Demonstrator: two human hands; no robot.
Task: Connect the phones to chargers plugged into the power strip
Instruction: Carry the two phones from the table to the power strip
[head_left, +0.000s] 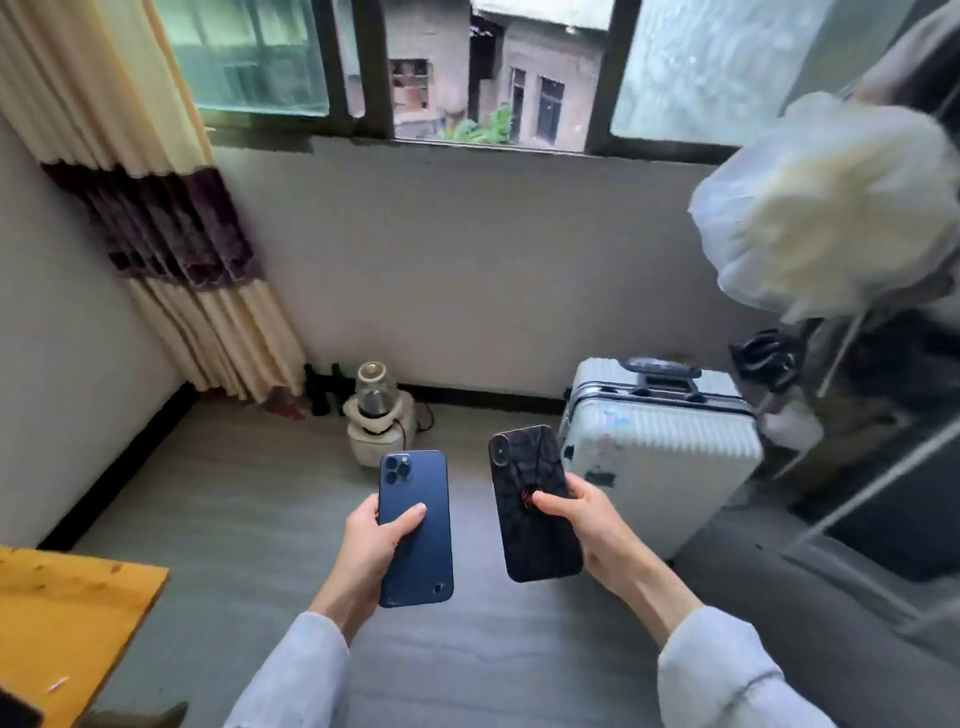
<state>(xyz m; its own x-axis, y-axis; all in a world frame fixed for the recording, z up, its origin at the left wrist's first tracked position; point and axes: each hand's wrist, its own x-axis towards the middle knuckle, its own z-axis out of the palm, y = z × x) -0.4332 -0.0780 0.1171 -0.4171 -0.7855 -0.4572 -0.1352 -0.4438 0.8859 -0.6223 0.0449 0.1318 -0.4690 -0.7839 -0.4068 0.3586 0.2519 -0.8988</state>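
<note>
My left hand (371, 545) holds a blue phone (418, 540) back side up, its triple camera at the top left, my thumb across its back. My right hand (587, 525) grips a black phone (530, 488) with a spider-web pattern on its case, also back side up and tilted slightly left. Both phones hover above the grey floor in the middle of the view, a short gap between them. No charger, cable or power strip shows in this view.
A white ribbed suitcase (660, 447) stands right of the phones. A small white blender-like appliance (376, 415) sits on the floor by the wall under the window. An orange wooden table (67, 623) is at the lower left. A plastic-wrapped bundle (831, 202) hangs at the upper right.
</note>
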